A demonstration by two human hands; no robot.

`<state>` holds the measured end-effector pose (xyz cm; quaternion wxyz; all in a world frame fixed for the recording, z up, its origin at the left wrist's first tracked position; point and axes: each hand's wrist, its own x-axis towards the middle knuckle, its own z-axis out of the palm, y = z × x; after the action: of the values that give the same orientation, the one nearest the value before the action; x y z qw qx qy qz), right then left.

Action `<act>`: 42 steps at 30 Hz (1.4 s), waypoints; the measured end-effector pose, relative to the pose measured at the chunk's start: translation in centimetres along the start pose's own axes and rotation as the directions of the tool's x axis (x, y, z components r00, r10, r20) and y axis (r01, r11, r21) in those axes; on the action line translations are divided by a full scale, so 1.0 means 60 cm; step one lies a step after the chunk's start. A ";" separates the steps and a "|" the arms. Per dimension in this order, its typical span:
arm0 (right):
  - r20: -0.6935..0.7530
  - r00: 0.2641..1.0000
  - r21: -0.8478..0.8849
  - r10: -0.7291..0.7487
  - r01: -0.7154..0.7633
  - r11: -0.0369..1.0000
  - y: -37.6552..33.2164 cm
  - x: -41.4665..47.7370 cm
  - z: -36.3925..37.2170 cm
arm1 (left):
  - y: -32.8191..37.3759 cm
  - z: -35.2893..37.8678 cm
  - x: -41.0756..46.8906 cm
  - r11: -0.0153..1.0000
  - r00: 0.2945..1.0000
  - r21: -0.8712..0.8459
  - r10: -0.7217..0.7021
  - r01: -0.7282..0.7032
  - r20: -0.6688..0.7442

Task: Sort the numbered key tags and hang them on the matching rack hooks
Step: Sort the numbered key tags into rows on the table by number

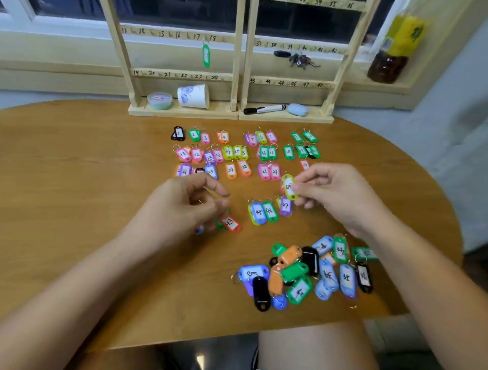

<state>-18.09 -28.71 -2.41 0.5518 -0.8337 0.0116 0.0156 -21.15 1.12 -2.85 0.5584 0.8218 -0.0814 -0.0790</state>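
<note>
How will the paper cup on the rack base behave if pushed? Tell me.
The paper cup lies on its side, so it would probably roll, curving since it tapers. It looks thin-walled: likely light and easily crushed.

rack's top bar (327, 3): cut by the upper edge, numerals smeared.
left hand (184, 206): fingertips blurred; unclear whether anything sits between them.
green tag (220, 225): mostly hidden under that hand, number unseen.
yellow-green tag (288, 186): number partly covered by the right hand (335, 192) thumb.
pile (309, 269): overlapping, several face down, most numbers unreadable.
key bunch (301, 60): blurred.
</note>
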 end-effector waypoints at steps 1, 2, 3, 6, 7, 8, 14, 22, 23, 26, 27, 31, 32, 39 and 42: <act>-0.019 1.000 -0.026 0.010 -0.011 1.000 0.008 -0.004 -0.013 | 0.001 0.009 -0.005 1.000 1.000 0.013 0.008 -0.008 0.012; -0.032 0.999 -0.046 0.019 -0.021 0.999 0.015 -0.007 -0.023 | 0.002 0.019 -0.009 1.000 1.000 0.024 0.016 -0.017 0.019; -0.038 0.999 -0.069 0.025 -0.027 0.997 0.021 -0.010 -0.030 | 0.003 0.028 -0.014 0.999 0.999 0.043 0.025 -0.026 0.021; -0.048 0.999 -0.172 0.022 -0.030 0.985 0.037 -0.017 -0.038 | -0.003 0.048 -0.027 0.992 0.998 0.112 0.064 -0.065 0.013; -0.052 0.998 -0.193 0.028 -0.037 0.981 0.042 -0.018 -0.038 | -0.005 0.053 -0.032 0.989 0.997 0.126 0.080 -0.079 0.003; -0.063 0.997 -0.207 0.035 -0.047 0.977 0.046 -0.019 -0.037 | -0.007 0.056 -0.035 0.986 0.995 0.143 0.094 -0.091 -0.012; -0.112 0.994 -0.377 0.008 -0.049 0.925 0.061 -0.015 -0.023 | -0.016 0.070 -0.060 0.974 0.990 0.189 0.136 -0.125 -0.046; -0.191 0.980 -0.512 -0.062 -0.045 0.858 0.055 -0.053 -0.093 | -0.015 0.095 -0.079 0.950 0.984 0.257 0.180 -0.177 0.012; -0.203 0.978 -0.537 -0.052 -0.066 0.841 0.058 -0.065 -0.112 | -0.011 0.101 -0.076 0.947 0.981 0.259 0.193 -0.191 0.018; -0.259 0.966 -0.589 -0.003 -0.155 0.793 0.079 -0.102 -0.163 | 0.004 0.124 -0.062 0.939 0.972 0.253 0.229 -0.233 0.047; -0.274 0.961 -0.590 0.021 -0.186 0.785 0.088 -0.112 -0.176 | 0.011 0.133 -0.055 0.934 0.968 0.253 0.246 -0.252 0.056; -0.315 0.943 -0.579 0.109 -0.282 0.765 0.124 -0.138 -0.204 | 0.053 0.183 -0.018 0.897 0.941 0.286 0.314 -0.337 0.125; -0.322 0.940 -0.573 0.118 -0.292 0.766 0.129 -0.142 -0.206 | 0.064 0.196 -0.007 0.888 0.935 0.294 0.325 -0.354 0.145; -0.312 0.946 -0.538 0.086 -0.250 0.805 0.130 -0.155 -0.196 | 0.097 0.281 0.095 0.779 0.891 0.443 0.327 -0.443 0.315; -0.293 0.955 -0.568 0.045 -0.212 0.796 0.131 -0.156 -0.189 | 0.099 0.312 0.133 0.695 0.865 0.521 0.341 -0.495 0.368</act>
<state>-27.59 -42.22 -4.86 0.2547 -0.9557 0.1367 -0.0553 -17.80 -19.76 -4.43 0.2578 0.8982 -0.3556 -0.0188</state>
